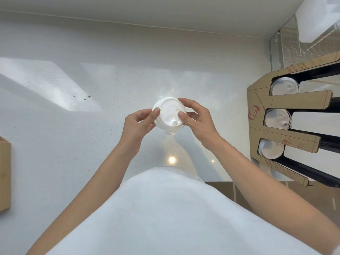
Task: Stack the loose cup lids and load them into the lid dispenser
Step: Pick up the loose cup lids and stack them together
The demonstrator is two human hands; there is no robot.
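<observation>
A small stack of white plastic cup lids (170, 112) is held above the white counter (73, 107), its top lid showing a round sip spout toward me. My left hand (137, 124) grips the stack's left rim, thumb on top. My right hand (196, 118) grips the right rim, thumb pressing the top lid. The cardboard lid dispenser (261, 107) stands at the right with three slots, each holding white lids (283, 87) at its near end.
A cardboard box edge (4, 173) sits at the far left of the counter. A wire rack (290, 46) and a translucent container (320, 17) stand behind the dispenser. Small dark specks (84, 97) lie on the counter.
</observation>
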